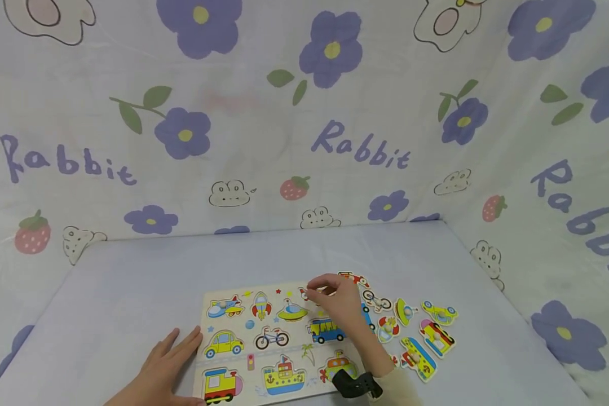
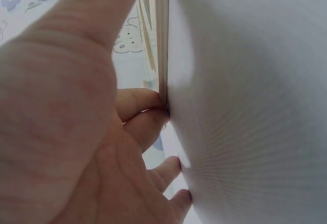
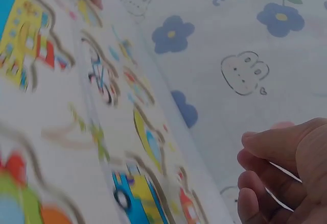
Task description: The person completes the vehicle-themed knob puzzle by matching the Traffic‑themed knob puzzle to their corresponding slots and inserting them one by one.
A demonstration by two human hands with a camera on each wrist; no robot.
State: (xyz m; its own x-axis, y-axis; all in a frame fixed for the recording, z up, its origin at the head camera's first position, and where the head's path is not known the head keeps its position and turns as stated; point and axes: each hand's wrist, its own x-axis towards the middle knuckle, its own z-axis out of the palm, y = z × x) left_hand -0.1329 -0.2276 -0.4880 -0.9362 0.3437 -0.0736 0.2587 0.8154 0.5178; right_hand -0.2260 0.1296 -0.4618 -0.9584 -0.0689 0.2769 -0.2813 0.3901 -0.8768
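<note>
A wooden vehicle puzzle board (image 1: 243, 372) lies on the table, with pictures of a plane, rocket, bicycle, bus, ship and train. My left hand (image 1: 159, 366) rests at its left edge, fingers stretched out; in the left wrist view, fingertips (image 2: 148, 104) meet the board's edge (image 2: 162, 40). Over the board's upper right, my right hand (image 1: 337, 301) hovers with loosely bent fingers near the red vehicle picture (image 3: 188, 201). Nothing shows between thumb and fingers (image 3: 248, 175) in the right wrist view. The right hand and forearm hide part of the board's right side.
Loose knobbed pieces lie right of the board: a red race car (image 1: 357, 279), bicycle (image 1: 377, 301), flying saucer (image 1: 404, 312), yellow car (image 1: 439, 313), train (image 1: 437, 338), ship (image 1: 419, 359) and rocket (image 1: 388, 329). Behind the table hangs a flowered cloth (image 1: 264, 152).
</note>
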